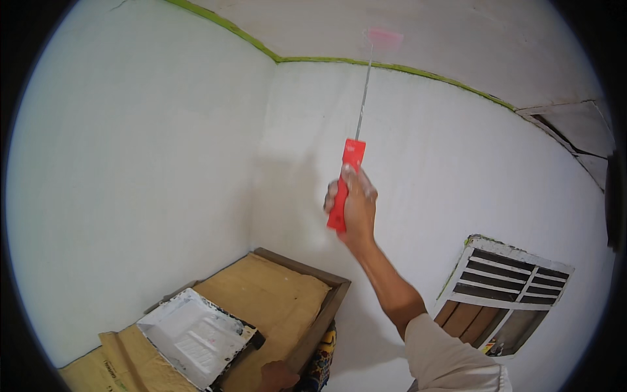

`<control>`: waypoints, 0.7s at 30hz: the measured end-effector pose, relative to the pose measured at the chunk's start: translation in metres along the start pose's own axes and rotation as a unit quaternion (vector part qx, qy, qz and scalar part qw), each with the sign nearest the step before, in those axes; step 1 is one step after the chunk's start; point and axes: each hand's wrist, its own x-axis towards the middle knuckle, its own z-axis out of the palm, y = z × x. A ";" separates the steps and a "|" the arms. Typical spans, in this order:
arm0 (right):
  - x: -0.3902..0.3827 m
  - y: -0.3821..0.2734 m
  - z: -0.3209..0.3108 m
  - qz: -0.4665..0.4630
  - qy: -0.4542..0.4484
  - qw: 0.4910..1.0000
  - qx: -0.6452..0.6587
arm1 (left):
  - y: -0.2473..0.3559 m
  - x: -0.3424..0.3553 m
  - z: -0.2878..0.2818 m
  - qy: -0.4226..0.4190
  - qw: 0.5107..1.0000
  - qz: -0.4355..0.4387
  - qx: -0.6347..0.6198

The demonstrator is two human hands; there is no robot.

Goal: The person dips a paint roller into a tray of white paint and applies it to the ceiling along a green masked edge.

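My right hand [356,199] is raised and wrapped round the red handle of a small paint roller [353,153]. White paint marks the fingers. A thin metal rod runs up from the handle to a pinkish roller head [385,38], which is blurred and lies over the ceiling just above a green strip. Whether it touches the ceiling is hard to tell. Low in the picture, my left hand [279,376] is by the cardboard-covered top, near the paint tray; its fingers do not show clearly. White paint coats the tray [196,340], whose rim is dark and spattered.
Brown cardboard [268,294] covers a wooden-edged piece of furniture [320,313] in the corner. A patterned cloth [322,359] hangs at its side. White walls [150,163] meet the ceiling along the green strip [326,60]. A slatted window [509,281] is at the right.
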 end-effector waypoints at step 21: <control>-0.087 -0.027 0.042 0.012 -0.053 0.998 -0.015 | -0.015 0.011 0.016 -0.031 0.999 0.014 0.041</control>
